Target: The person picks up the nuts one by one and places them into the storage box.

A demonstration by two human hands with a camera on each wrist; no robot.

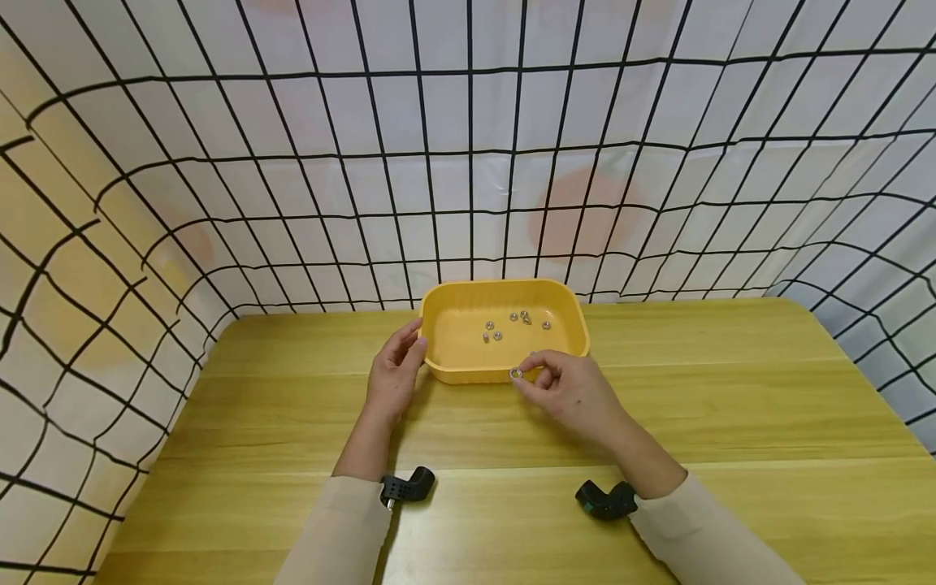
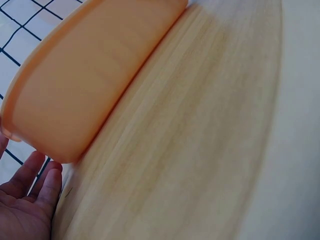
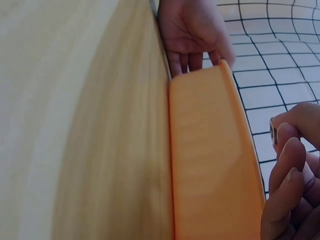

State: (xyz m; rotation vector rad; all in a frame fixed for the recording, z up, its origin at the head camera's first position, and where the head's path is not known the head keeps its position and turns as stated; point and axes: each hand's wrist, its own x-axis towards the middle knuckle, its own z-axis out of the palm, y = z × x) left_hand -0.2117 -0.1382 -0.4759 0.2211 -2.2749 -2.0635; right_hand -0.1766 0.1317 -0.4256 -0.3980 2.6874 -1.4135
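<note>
A yellow plastic bin (image 1: pixel 464 376) sits at the back of the table, with several small metal nuts (image 1: pixel 498 335) scattered on its floor. Above its front rim my right hand (image 1: pixel 575 392) pinches one nut (image 1: pixel 515 373) between thumb and index finger; in the right wrist view that nut (image 3: pixel 273 131) shows edge-on at the fingertips. My left hand (image 1: pixel 395 374) rests its fingers against the bin's left end. The left wrist view shows those fingers (image 2: pixel 48 187) nearly straight at the bin's end wall (image 2: pixel 65 115). My right hand partly hides the bin's near right corner.
A wooden table (image 1: pixel 497 504) spreads around the bin. Behind it rises a white curtain with a black grid net (image 1: pixel 471 162), which also runs along both sides. Each wrist wears a black camera strap, one at the left cuff (image 1: pixel 408 486), one at the right (image 1: pixel 607 500).
</note>
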